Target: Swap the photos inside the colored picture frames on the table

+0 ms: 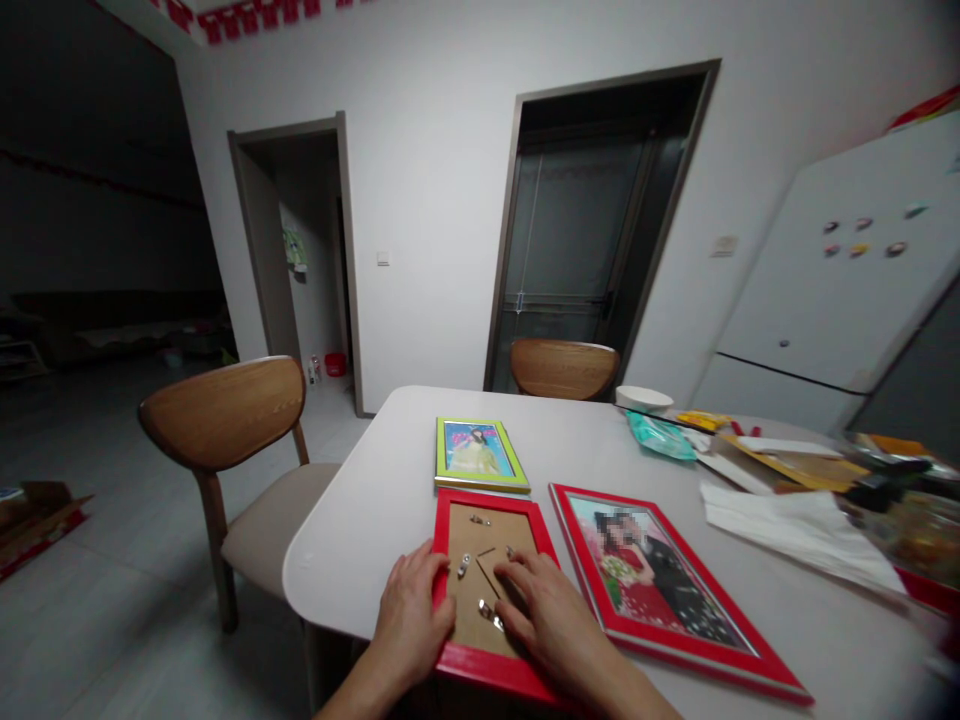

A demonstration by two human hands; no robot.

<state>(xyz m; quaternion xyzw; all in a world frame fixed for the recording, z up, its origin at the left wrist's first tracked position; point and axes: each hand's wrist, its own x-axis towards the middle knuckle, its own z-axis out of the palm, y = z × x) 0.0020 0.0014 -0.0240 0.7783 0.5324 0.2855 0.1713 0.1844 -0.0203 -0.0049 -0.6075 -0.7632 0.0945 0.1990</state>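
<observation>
A red picture frame [480,672] lies face down at the near table edge, its brown backing board [469,535] showing. Several small metal clips [464,566] sit around the board, and a thin dark stand-like piece or slot [487,575] shows in its middle. My left hand [414,610] grips the frame's left rail, thumb and fingers bent against it. Over the board's right side is my right hand [546,612], fingers curved and apart, the tips close to a clip at the right [510,551] and a lower clip [490,613]. Its palm covers part of the right rail.
A green picture frame [482,484] lies just beyond, and a larger red frame with a couple's photo [600,600] lies to the right. Farther right are a white bowl [643,398], a teal packet [661,436] and white paper [802,530]. Wooden chairs [225,415] stand around the table.
</observation>
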